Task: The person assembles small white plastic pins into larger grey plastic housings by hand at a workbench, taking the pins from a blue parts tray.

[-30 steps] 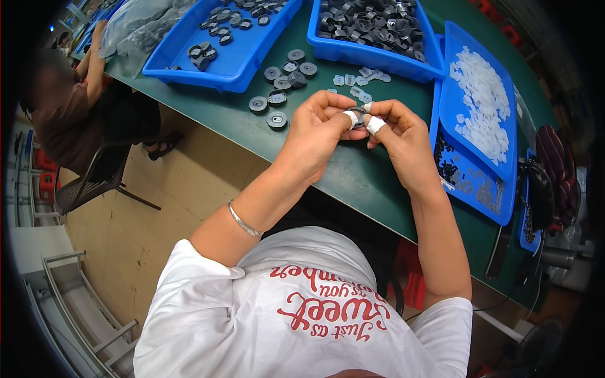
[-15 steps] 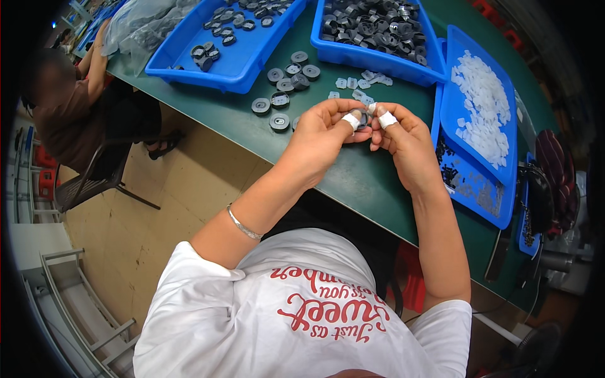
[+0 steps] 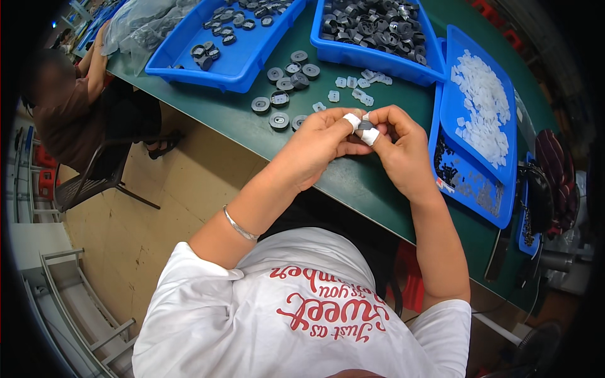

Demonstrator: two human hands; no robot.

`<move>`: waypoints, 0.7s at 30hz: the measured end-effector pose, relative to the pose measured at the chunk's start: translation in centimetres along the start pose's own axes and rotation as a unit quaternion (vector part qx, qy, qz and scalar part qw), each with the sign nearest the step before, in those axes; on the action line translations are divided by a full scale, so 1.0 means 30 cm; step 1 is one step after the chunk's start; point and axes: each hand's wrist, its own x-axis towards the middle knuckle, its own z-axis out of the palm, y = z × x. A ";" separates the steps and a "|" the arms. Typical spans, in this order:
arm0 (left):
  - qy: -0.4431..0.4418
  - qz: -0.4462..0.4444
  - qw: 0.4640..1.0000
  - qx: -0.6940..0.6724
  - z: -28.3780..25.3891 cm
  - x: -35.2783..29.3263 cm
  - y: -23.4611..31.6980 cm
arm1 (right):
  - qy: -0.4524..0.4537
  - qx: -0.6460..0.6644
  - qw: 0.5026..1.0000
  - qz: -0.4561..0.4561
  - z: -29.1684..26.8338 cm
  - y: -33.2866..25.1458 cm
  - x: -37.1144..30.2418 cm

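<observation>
Above the green table (image 3: 372, 183), my left hand (image 3: 318, 143) and my right hand (image 3: 403, 143) meet over a small round dark-grey plastic part (image 3: 365, 125). Both hands are closed on it, thumbs pressed at its top, and fingers hide most of it. White tape wraps both thumbs and at least one other fingertip. Just left of my left hand lie several round grey-and-black parts (image 3: 279, 99), some with a pale insert. Beyond my fingertips are loose translucent white plates (image 3: 362, 96).
A blue tray (image 3: 208, 80) at the far left holds similar round parts. Another blue tray (image 3: 378, 65) is heaped with dark rings. On the right, a blue tray (image 3: 449, 110) of white plates overlaps one with small black and grey pieces. A seated person (image 3: 69, 120) works at far left.
My thumbs have come closer together over the round part, and my right hand has turned inward. My left hand has shifted slightly toward me, uncovering a white plate and a round part.
</observation>
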 end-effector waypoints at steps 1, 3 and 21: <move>-0.039 -0.040 0.998 -0.015 -0.011 -0.002 0.007 | 0.004 -0.055 0.997 -0.049 0.001 -0.021 -0.004; -0.069 -0.069 0.995 -0.018 -0.018 -0.002 0.000 | 0.009 -0.095 0.989 -0.112 0.002 -0.034 -0.008; 0.053 0.383 0.809 0.442 -0.019 -0.017 -0.050 | -0.085 0.255 0.959 0.094 -0.013 0.003 0.019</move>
